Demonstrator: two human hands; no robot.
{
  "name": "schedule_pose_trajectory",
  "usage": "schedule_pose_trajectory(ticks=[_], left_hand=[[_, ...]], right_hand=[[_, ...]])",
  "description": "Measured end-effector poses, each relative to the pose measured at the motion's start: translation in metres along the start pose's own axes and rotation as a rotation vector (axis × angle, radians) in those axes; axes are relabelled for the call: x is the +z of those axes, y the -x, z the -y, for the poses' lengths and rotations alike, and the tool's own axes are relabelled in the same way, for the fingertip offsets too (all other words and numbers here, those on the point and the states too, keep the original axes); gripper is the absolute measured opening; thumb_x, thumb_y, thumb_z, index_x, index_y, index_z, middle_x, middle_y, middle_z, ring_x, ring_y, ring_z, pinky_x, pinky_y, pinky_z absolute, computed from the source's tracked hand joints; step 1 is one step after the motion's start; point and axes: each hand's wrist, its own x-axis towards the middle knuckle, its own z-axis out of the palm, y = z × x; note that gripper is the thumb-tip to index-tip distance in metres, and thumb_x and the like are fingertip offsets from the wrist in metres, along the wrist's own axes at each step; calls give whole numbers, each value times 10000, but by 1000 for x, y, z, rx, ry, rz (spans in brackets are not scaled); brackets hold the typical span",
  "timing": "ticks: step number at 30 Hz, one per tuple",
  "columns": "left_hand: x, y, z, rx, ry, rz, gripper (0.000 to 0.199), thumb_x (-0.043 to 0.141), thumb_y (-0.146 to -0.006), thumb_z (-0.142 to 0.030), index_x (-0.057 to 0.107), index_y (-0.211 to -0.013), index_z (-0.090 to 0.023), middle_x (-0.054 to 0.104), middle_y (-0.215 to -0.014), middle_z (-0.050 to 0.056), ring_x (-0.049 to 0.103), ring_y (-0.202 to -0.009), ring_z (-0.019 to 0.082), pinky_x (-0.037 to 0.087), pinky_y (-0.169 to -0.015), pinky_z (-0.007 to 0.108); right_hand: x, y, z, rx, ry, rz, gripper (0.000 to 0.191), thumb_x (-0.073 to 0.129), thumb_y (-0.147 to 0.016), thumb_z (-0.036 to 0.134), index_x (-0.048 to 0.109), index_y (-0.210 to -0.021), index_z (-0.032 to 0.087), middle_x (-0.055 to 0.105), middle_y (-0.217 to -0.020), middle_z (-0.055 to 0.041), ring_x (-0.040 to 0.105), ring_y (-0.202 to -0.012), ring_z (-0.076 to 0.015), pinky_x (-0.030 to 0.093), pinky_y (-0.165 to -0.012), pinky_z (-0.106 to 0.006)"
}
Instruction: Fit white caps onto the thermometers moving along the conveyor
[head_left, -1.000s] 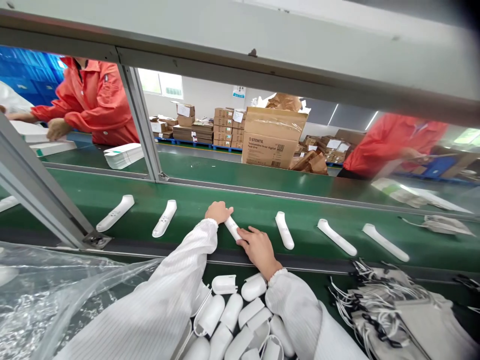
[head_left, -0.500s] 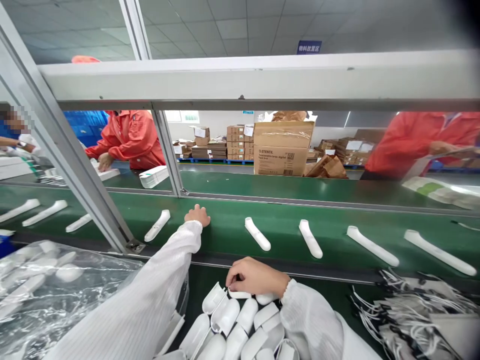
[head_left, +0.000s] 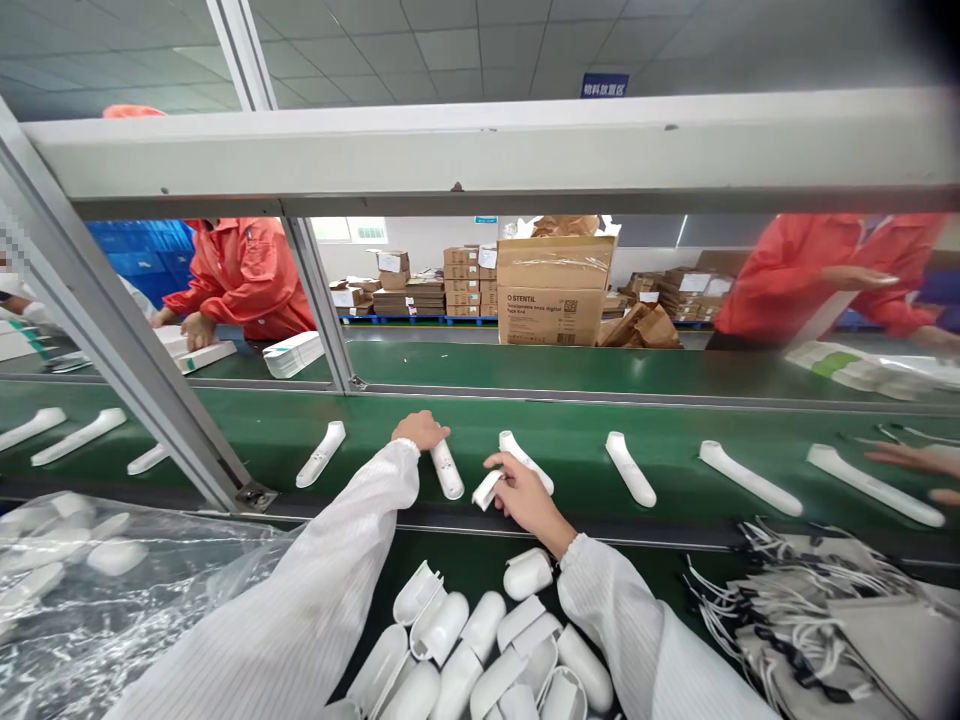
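Note:
My left hand (head_left: pixel 421 430) is closed at the upper end of a long white plastic housing (head_left: pixel 448 472) with small dark details, on the green conveyor belt (head_left: pixel 390 480). Its fingertips are partly hidden. Pinched in my right hand (head_left: pixel 525 492) is a small curved white plastic cover (head_left: pixel 487 490), held over the near side of the belt, just right of that housing. Behind my right hand another white housing (head_left: pixel 541 475) lies partly covered. Below both hands is a heap of similar white covers (head_left: pixel 442 625).
More white housings (head_left: pixel 630 470) are spaced along the belt. A clear plastic bag (head_left: pixel 187 560) of white parts lies left, grey cuffs with tubes (head_left: pixel 825 610) right. A metal post (head_left: pixel 150 370) crosses the left side. A co-worker's hand (head_left: pixel 919 460) reaches in from the right; people in red work opposite.
My right hand has risen from the heap to the belt with a white cover in it. My left hand has shifted slightly right and now has a housing at its fingers.

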Motion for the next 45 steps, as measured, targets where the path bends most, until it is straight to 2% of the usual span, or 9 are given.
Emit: schedule_pose_trajectory(ticks=[4,8,16,21,30,33,38,42,45], left_hand=[[23,9,-23,58,14,-9,410,494,-838,-507,595,-1091,-201,677,-1106,148,653,-1017,314,507,-804,379],[48,17,-32,84,8,-96,384,345,-911,-477,592,-1042,-212,687,-1019,135,658,-969,317,497,-792,412],[59,22,-51,92,53,-125,393,349,-905,-497,602,-1007,-214,692,-997,129,658,-949,326,485,-777,409],[62,25,-62,115,83,-116,395,350,-906,-499,607,-1014,-219,696,-984,126,659,-943,318,483,-779,407],[48,31,-77,280,94,32,534,314,-900,-665,593,-1092,-252,688,-1061,103,646,-987,316,492,-826,417],[22,29,-62,260,109,-29,649,256,-905,-723,519,-1264,-251,672,-1134,112,638,-1018,311,495,-865,427],[-24,11,5,118,-81,-264,559,410,-950,-530,462,-1342,-135,522,-1356,170,518,-1191,345,474,-934,486],[-30,-2,48,-88,-208,-83,632,491,-919,-579,478,-1356,-122,519,-1362,176,530,-1164,352,468,-939,475],[-22,-6,54,-46,-239,-20,460,529,-931,-458,576,-1239,-120,608,-1256,129,596,-1068,288,478,-899,375]], right_hand=[[-9,-6,-12,-18,94,-184,477,414,-781,131,671,-1176,205,629,-1077,-64,648,-699,-141,580,-652,-292],[-11,-7,-13,-44,241,-282,411,501,-791,140,695,-1149,197,651,-1144,-82,642,-945,-226,522,-934,-419],[-14,12,5,-206,526,53,500,593,-853,162,595,-1341,272,641,-1267,-53,612,-1129,-253,471,-996,-380],[-39,14,2,-108,681,222,496,594,-934,297,512,-1423,281,521,-1437,-39,404,-1382,-298,348,-1132,-457],[-57,5,2,0,768,119,498,678,-913,338,536,-1390,341,481,-1473,-47,383,-1390,-321,305,-1132,-495],[-66,18,36,-37,756,92,464,674,-909,369,582,-1355,280,581,-1369,-69,548,-1227,-270,405,-1044,-396],[-60,69,105,179,982,91,397,500,-970,531,729,-906,213,694,-728,-41,656,-684,-230,443,-620,-312],[-22,103,112,263,1143,103,489,567,-904,611,703,-942,143,702,-742,-103,681,-712,-288,428,-587,-321],[-1,107,100,253,1130,103,529,633,-874,533,634,-1175,97,711,-773,-106,688,-740,-298,443,-603,-329]])
